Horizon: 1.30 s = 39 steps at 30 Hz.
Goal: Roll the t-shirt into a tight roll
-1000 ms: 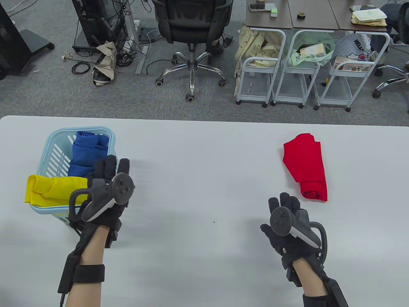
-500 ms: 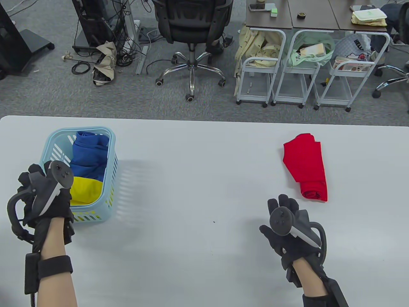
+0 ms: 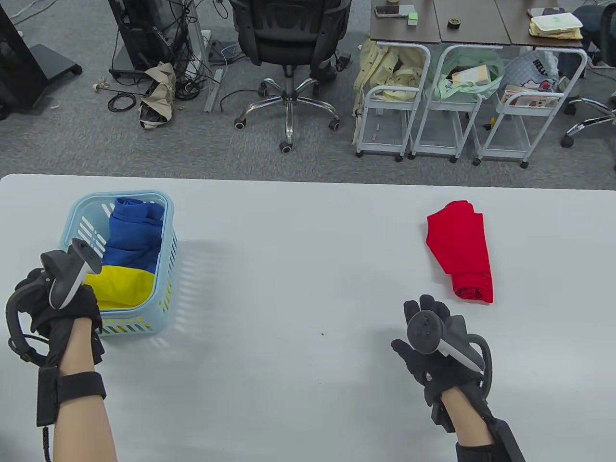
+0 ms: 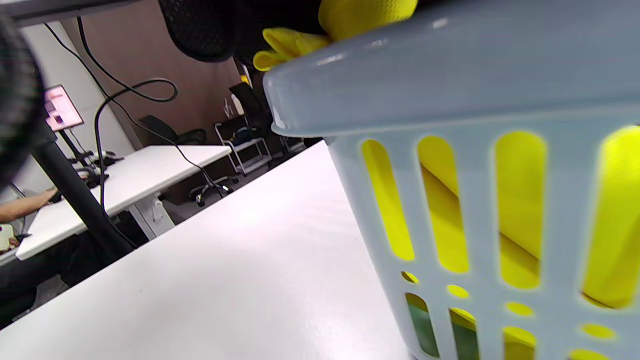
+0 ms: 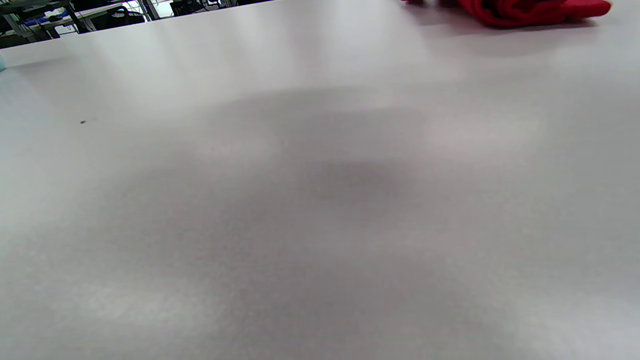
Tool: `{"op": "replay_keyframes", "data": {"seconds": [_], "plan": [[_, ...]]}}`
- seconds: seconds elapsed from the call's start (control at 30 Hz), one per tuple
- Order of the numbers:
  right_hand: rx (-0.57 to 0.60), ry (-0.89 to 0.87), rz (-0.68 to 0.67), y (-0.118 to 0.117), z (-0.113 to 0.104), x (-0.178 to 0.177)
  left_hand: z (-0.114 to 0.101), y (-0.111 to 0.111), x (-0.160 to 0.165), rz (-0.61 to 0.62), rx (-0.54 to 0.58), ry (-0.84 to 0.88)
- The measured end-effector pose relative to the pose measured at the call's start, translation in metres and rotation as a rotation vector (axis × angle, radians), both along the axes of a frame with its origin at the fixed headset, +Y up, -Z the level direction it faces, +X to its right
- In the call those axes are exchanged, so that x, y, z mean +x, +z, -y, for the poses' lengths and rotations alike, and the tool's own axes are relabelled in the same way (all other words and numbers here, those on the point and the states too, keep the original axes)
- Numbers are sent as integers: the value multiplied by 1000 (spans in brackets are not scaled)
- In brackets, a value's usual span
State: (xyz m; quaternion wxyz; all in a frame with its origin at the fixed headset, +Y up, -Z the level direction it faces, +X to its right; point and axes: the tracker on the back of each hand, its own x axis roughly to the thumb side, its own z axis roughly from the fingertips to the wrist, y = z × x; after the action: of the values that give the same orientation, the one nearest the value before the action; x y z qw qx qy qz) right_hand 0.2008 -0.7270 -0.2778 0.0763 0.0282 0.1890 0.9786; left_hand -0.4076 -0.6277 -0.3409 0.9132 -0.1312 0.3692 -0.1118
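Table view is showing the white surface [image 3: 298,269] carrying a light blue basket [image 3: 166,269] at its left side and a red t-shirt [image 3: 463,250] at its right side. The red t-shirt is lying partly rolled, with the rolled end facing the near edge and a flat folded portion extending toward the far edge. The right hand [image 3: 435,344] is hovering just near of that rolled end, apart from it, with fingers extended and loosely spread (its grip is relaxed and holding nothing). The left hand [image 3: 57,308] is sitting at the near-left corner of the basket, where a yellow t-shirt [image 3: 120,286] is lying beside a blue t-shirt [image 3: 132,231]. Left wrist view is showing yellow cloth [image 4: 360,15] bunched at the basket rim [image 4: 450,75] directly below the gloved fingers [image 4: 200,30], but whether the left grip is pinching that cloth or merely touching it cannot be determined. Right wrist view is showing bare surface with the red cloth at the top edge.
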Motion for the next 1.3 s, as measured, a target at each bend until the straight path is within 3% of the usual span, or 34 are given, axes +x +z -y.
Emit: {"op": "replay_keyframes", "data": {"seconds": [0.3, 0.5, 0.73, 1.03, 1.3], "plan": [[-1, -8, 4, -1, 0, 1, -12, -6, 3, 6, 43, -131], [5, -16, 2, -1, -2, 1, -31, 5, 20, 33, 189, -160], [12, -22, -12, -1, -2, 0, -74, 14, 56, 128, 372, -239], [22, -36, -16, 1, -4, -1, -147, 40, 112, 257, 625, -332], [27, -41, -19, 1, -3, -1, -189, 69, 162, 395, 797, -333]]}}
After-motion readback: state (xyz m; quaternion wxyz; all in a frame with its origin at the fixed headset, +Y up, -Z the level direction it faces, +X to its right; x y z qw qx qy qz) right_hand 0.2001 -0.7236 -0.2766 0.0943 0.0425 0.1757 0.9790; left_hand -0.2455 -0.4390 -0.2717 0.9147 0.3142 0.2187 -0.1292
